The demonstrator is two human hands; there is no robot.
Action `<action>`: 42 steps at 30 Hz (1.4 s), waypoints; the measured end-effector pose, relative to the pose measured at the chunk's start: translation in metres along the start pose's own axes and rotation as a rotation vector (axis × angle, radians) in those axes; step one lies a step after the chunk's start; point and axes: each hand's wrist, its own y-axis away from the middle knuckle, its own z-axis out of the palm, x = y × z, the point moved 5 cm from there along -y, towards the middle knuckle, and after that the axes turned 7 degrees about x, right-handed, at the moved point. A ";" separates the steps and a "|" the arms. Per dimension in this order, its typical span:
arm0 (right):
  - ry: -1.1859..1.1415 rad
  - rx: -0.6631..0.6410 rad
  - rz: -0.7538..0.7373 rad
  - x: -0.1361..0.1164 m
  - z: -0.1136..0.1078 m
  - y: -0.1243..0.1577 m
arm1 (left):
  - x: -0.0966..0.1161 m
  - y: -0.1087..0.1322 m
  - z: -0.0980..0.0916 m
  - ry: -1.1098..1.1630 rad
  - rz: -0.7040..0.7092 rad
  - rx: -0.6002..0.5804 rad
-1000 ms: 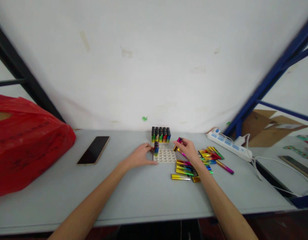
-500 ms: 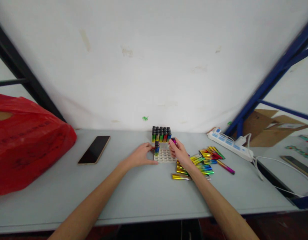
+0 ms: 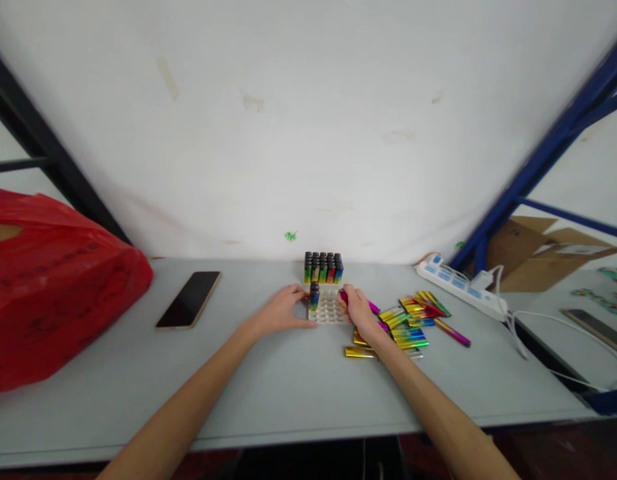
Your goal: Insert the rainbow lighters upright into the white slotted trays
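A white tray (image 3: 328, 313) with round holes lies mid-table, with one lighter (image 3: 313, 294) standing in its left corner. My left hand (image 3: 282, 311) rests flat against the tray's left edge, fingers spread. My right hand (image 3: 358, 309) is closed on a magenta lighter (image 3: 343, 296), held over the tray's right side. Behind the tray stands a block of upright lighters (image 3: 323, 267) with black tops. Several shiny rainbow-coloured lighters (image 3: 408, 320) lie loose on the table to the right of my right hand.
A black phone (image 3: 189, 299) lies to the left, beyond it a bulging red plastic bag (image 3: 53, 280). A white power strip (image 3: 458, 287) with cables runs along the right. A blue shelf frame (image 3: 543, 153) and a cardboard box (image 3: 533, 257) stand at the right.
My right hand has carried the magenta lighter leftward from above the loose pile down to the tray's right side. My left hand has stayed at the tray.
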 end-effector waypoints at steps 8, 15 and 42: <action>0.070 -0.012 -0.039 -0.008 0.003 0.004 | 0.000 0.000 0.000 -0.008 0.022 -0.008; 0.018 -0.017 -0.024 -0.005 0.002 0.005 | -0.002 0.000 0.001 -0.010 0.020 0.009; 0.095 -0.089 -0.303 -0.022 0.004 0.008 | -0.001 0.000 0.000 0.014 0.014 0.012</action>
